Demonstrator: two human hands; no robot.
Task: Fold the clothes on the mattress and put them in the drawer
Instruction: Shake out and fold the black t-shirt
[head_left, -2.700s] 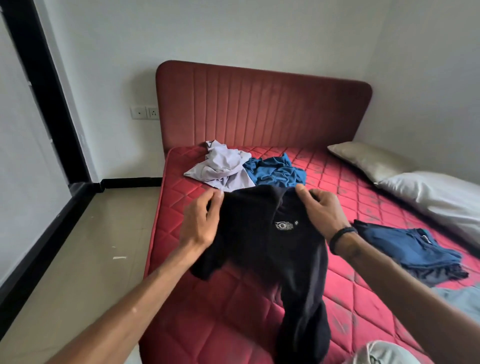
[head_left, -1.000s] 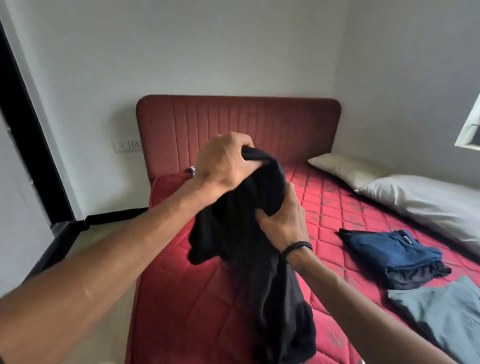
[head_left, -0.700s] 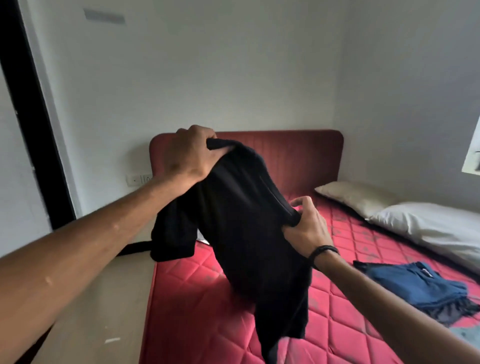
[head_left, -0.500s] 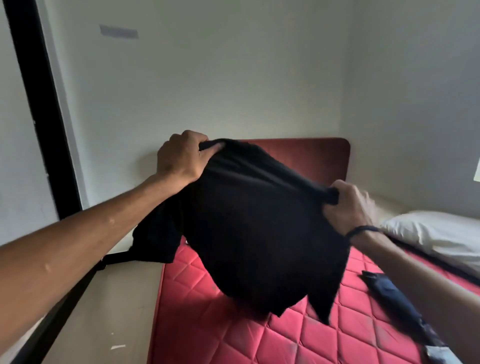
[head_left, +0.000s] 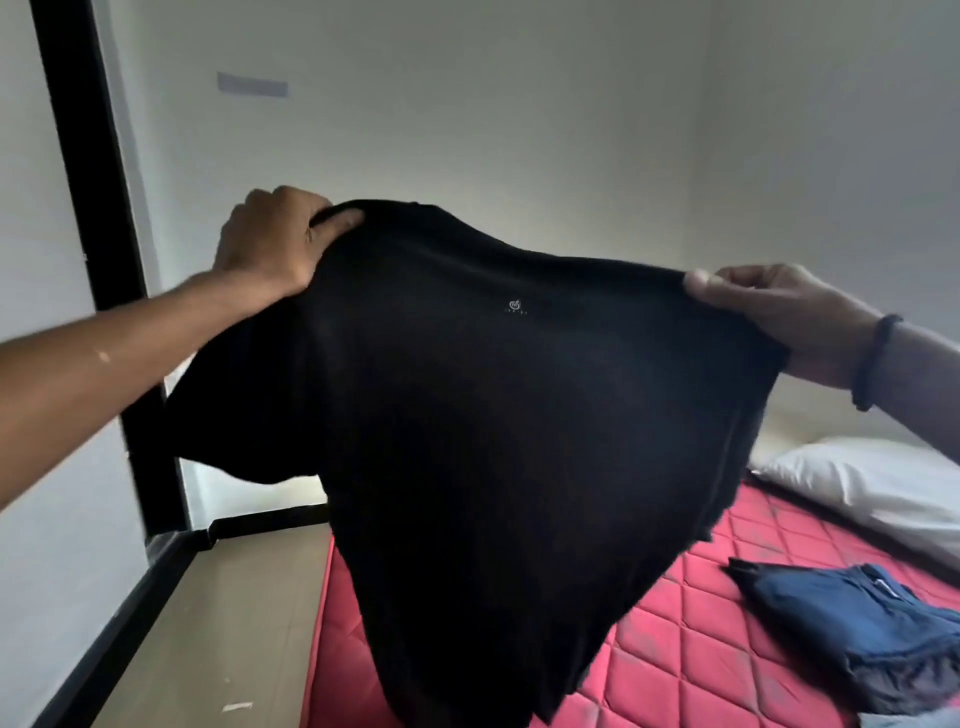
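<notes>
A black T-shirt with a small white logo hangs spread out in the air above the red quilted mattress. My left hand grips its upper left shoulder, fingers curled round the cloth. At the upper right, my right hand pinches the other shoulder; a black band is on that wrist. The shirt hides the headboard and the back of the mattress. No drawer is in view.
Folded blue clothes lie on the mattress at the right, with a grey garment edge at the bottom right corner. A white pillow lies along the right wall. A beige floor and black door frame are left of the bed.
My hands have moved apart and upward, stretching the bunched black T-shirt out flat in the air. The view has tilted up toward the wall.
</notes>
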